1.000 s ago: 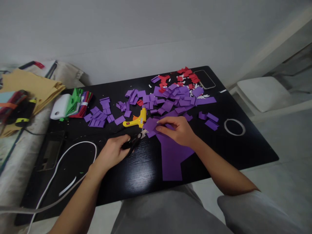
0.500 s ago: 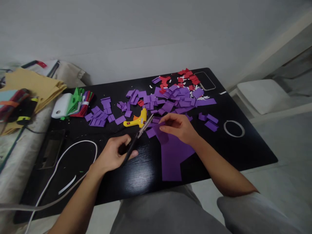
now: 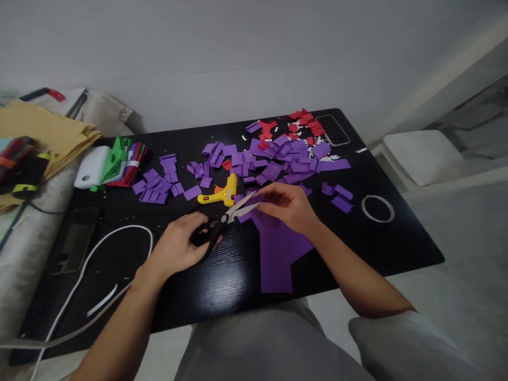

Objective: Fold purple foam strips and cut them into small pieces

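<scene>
My left hand (image 3: 184, 241) is wrapped round the black handles of a pair of scissors (image 3: 225, 218), whose blades stand apart and point at my right fingertips. Between thumb and fingers, my right hand (image 3: 286, 207) pinches the upper edge of a large purple sheet (image 3: 275, 264), which lies over the table's front part. A yellow glue gun (image 3: 222, 193) rests just behind the scissors. Behind both hands spreads a heap of cut purple pieces (image 3: 291, 156), and a smaller group of purple pieces (image 3: 154, 188) lies to the left.
Red pieces (image 3: 305, 117) and white scraps are at the back of the black table (image 3: 238, 304). A metal ring (image 3: 378, 208) lies at right. At left are bundled coloured strips (image 3: 118, 161), a white cable (image 3: 85, 264) and tan sheets (image 3: 59, 132). A white stool (image 3: 424, 156) stands beyond.
The scissors have opened, and their blades have moved to my right fingertips at the sheet's edge. The whole view has shifted slightly.
</scene>
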Demonstrator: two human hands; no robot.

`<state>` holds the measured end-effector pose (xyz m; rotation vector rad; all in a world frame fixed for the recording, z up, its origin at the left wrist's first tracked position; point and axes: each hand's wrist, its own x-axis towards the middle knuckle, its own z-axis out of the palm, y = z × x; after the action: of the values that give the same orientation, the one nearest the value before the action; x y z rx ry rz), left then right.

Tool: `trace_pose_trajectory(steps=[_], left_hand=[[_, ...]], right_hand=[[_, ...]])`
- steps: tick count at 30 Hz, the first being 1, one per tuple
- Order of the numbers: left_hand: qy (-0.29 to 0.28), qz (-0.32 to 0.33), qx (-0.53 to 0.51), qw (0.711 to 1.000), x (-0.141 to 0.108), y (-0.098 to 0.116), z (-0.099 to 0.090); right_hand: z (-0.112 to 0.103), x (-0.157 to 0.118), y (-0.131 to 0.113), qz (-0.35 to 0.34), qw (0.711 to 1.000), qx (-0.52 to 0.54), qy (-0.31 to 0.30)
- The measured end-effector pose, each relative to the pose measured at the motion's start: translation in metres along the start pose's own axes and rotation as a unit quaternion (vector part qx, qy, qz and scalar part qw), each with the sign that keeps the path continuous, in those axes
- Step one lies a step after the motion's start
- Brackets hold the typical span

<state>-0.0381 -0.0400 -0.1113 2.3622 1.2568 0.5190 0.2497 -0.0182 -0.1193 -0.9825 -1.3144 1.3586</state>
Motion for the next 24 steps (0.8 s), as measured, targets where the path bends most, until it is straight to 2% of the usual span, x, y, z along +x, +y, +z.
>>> trace_pose_trajectory(steps=[24], left_hand=[[-0.025,-0.001,0.009,1.000,0.0001,-0.0021,0.0018]], right_hand=[[-0.0024,-0.0007,0.0035,-0.028,0.999,-0.046,-0.005]])
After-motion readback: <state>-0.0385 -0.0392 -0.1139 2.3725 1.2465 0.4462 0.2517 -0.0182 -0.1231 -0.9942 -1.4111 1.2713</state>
